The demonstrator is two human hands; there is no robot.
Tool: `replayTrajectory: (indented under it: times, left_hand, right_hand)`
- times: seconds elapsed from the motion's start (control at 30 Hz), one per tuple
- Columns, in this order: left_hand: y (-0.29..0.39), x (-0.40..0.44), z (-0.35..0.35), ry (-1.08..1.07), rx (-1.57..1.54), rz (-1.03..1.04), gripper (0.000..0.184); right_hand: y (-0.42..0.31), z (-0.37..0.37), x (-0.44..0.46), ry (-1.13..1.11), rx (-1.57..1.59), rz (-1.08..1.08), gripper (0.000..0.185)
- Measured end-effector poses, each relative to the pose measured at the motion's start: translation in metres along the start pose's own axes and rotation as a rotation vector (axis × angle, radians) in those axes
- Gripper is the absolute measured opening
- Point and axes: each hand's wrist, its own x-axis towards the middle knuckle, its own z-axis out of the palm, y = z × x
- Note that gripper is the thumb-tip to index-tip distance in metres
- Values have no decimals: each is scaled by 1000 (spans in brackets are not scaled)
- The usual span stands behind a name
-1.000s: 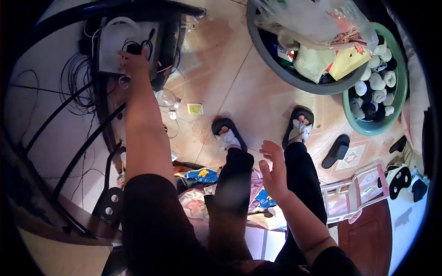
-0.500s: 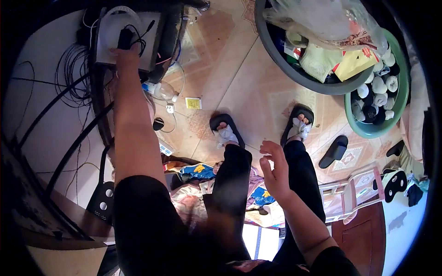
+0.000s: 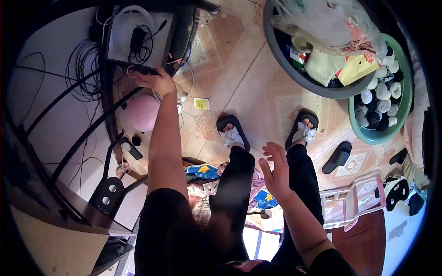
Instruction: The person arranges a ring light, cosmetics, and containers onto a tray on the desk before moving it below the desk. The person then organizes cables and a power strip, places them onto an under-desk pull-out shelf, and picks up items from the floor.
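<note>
My left hand (image 3: 159, 83) is at the near edge of a dark-rimmed, pale-topped box (image 3: 159, 46) at the upper left. Its fingers are stretched out to the left, its thumb is by the rim, and nothing shows in it. I cannot tell whether it touches the box. A black power adapter (image 3: 136, 39) with a coiled cable lies on the box, beside a clear looped tube (image 3: 138, 10). Below the hand is a round pink object (image 3: 142, 113), partly behind my forearm. My right hand (image 3: 276, 172) hangs over my leg with its fingers apart, holding nothing.
A grey tub (image 3: 294, 76) with bags and packets stands at the upper right, beside a green basin (image 3: 377, 137) of rolled socks. A loose black slipper (image 3: 337, 157) and a yellow packet (image 3: 201, 104) lie on the tiles. Black cables (image 3: 83, 69) hang at left.
My left hand has left the black adapter and come down and right to the box's near edge. The pink round object is now uncovered. My right hand stays nearly still.
</note>
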Motion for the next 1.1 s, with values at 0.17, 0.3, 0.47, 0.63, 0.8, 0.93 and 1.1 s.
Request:
replayTrajectory:
  times: [0.17, 0.3, 0.47, 0.63, 0.8, 0.93, 1.1]
  left_hand:
    - [-34, 6, 18, -486, 318, 81, 37]
    - [-25, 31, 33, -687, 542, 16, 24]
    - [-14, -8, 12, -387, 429, 0, 21]
    - [-16, -69, -25, -257, 10, 86, 22]
    - [12, -125, -88, -320, -227, 50, 19]
    - [25, -170, -167, -401, -193, 45, 13]
    - [51, -199, -300, -584, -200, 35, 15]
  right_hand:
    - [2, -4, -3, -6, 11, -5, 23]
    - [2, -6, -6, -14, -14, -61, 18]
    - [1, -2, -9, -23, -26, -82, 16]
    - [5, 8, -13, 17, -1, -126, 14]
    - [12, 6, -16, 124, -26, -120, 17]
    - [8, -22, -28, 186, 70, -34, 25]
    - [-30, -66, -46, 66, 260, -47, 43]
